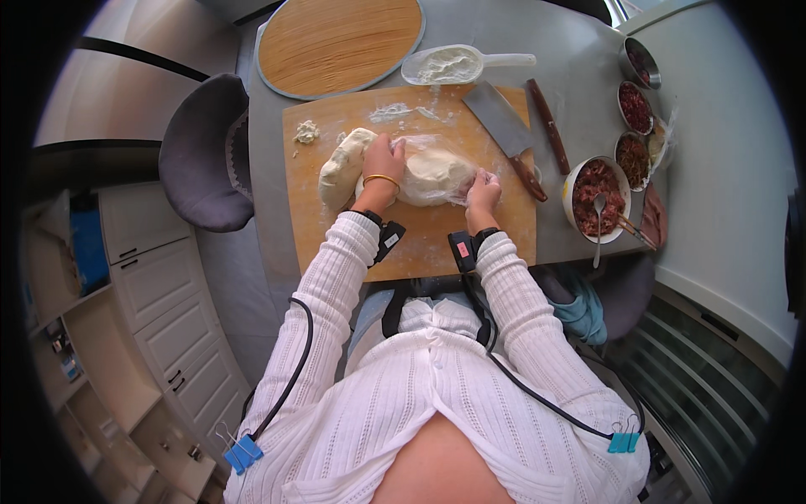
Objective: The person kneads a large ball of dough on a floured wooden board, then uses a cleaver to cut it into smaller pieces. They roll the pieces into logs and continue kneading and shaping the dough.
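On a floured wooden board (409, 246) lies a large lump of dough (437, 173) with clear plastic film (419, 143) over and around it. My left hand (383, 165) pinches the film at the lump's left side. At its right end, the fingers of my right hand (483, 191) grip the film too. A second, elongated piece of dough (343, 170) rests just left of my left hand, partly hidden by it. Beyond the film, loose flour (390, 113) is scattered on the board, and a small dough scrap (306, 131) sits at the left.
A cleaver (500, 120) lies across the board's right side, beside a wooden rolling pin (548, 126). Further right stand a bowl of minced meat (589, 183) and several smaller bowls. A flour scoop (450, 65) and a round mat (340, 44) lie at the back. A chair (201, 151) stands left.
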A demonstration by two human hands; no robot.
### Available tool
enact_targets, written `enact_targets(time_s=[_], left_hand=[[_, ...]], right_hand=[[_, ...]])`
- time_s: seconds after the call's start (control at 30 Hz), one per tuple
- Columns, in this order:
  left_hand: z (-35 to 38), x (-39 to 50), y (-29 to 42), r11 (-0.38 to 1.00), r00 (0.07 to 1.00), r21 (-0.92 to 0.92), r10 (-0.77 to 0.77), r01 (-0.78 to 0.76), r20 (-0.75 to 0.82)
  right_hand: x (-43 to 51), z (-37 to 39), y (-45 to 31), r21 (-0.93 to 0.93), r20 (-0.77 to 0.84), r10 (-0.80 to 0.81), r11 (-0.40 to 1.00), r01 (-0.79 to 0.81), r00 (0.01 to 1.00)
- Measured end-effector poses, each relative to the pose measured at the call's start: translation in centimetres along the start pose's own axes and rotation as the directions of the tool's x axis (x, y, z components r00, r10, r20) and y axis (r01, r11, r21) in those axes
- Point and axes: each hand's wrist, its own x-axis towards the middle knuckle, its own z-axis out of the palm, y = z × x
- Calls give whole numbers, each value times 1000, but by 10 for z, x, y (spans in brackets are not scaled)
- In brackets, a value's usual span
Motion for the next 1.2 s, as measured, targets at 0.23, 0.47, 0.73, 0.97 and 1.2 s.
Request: enact_targets(time_s=[0.23,0.47,0.73,0.97,1.2], left_hand=[[26,-36,-11,998,982,8,56,-58,178],[21,-40,-14,977,911,156,-193,144,364],[39,-64,-12,744,910,-618,401,-255,108],[33,-64,-6,342,904,-847,-17,406,427],[30,-118,-59,886,979,-432,-95,166,182]], right_hand=[[4,-6,27,305,110,157,935,-183,982],[-4,-16,21,447,605,110,773,-450,789],[-11,-29,19,483,694,-53,774,-410,718],[-14,-27,12,391,647,113,800,-455,754],[-15,-11,31,453,425,246,775,-441,871]])
